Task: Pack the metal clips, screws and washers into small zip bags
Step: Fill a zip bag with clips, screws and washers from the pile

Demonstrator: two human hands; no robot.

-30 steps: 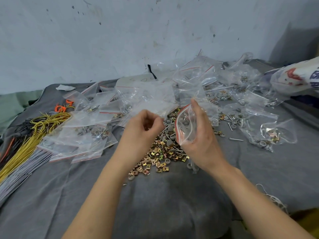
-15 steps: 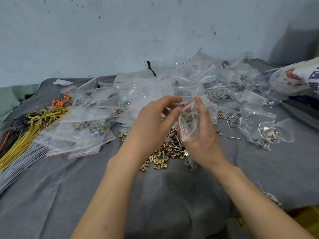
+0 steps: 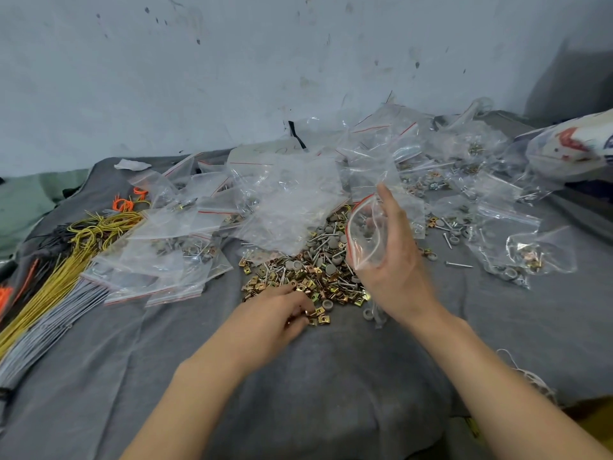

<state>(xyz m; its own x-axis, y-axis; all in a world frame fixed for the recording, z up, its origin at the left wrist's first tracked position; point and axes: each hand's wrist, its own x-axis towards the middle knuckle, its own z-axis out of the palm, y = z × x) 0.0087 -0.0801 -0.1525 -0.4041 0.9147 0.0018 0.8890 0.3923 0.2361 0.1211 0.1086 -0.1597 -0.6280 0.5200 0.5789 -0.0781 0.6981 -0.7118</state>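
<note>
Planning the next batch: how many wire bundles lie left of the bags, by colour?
Yellow bundle: 1
Grey bundle: 1
Black bundle: 1
Orange clumps: 2, one cut off at the left edge
Total: 5

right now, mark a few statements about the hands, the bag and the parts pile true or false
1. The right hand holds a small zip bag with its mouth open. True.
2. The left hand is up at the bag's mouth. False: it is down on the metal clips at the pile's near edge, fingers curled on some.
3. The yellow wires lie right of the clips. False: they lie to the left.
4. The parts lie on a grey cloth. True.
</note>
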